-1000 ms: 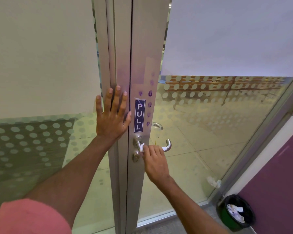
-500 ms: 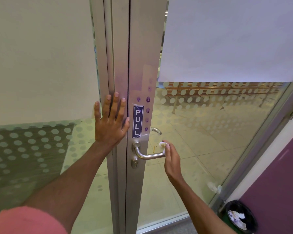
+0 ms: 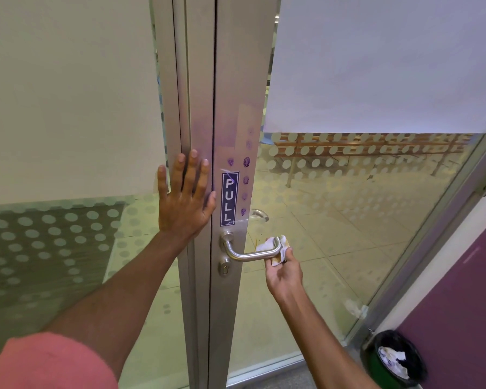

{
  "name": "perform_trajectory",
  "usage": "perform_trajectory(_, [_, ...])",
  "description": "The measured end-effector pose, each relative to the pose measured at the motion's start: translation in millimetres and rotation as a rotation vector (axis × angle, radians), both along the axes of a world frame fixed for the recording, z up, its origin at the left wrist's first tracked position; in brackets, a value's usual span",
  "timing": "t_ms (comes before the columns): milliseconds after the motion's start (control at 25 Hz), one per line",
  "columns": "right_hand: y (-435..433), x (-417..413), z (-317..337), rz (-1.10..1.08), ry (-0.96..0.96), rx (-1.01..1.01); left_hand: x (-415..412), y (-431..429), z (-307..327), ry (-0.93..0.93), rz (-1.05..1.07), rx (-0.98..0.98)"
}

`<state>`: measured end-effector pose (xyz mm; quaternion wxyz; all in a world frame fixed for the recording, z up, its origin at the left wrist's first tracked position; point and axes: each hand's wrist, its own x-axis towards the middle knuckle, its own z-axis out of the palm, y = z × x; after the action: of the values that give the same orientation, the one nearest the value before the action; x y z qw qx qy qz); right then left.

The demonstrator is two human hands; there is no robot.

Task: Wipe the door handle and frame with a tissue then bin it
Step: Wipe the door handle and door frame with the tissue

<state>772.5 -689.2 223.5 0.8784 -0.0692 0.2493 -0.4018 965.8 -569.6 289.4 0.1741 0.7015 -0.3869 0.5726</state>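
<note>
The left hand [image 3: 186,200] is flat and open, fingers spread, pressed against the metal door frame [image 3: 197,108] right beside the blue PULL sticker [image 3: 229,198]. The right hand [image 3: 283,272] is down by the far end of the door handle [image 3: 250,253], pinching a crumpled tissue [image 3: 272,245] that's got brownish stains on it. The tissue sits bunched up against the tip of the handle, just above the fingers holding it. There are purple smudges [image 3: 246,179] on the frame next to the sticker. The bin [image 3: 394,360] is way off at the bottom right on the floor, with some crumpled paper in it.
</note>
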Motion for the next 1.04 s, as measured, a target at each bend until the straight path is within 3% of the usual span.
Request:
perform_trajectory(480, [58.6,4.4,-17.6,0.094,-0.131,0.039,-2.3,1.0,2.1,0.019,0.0,0.016])
perform_trajectory(1040, [97.5,29.5,7.7,0.056,-0.255,0.306,-2.0,1.3,1.1,0.018,-0.032,0.008])
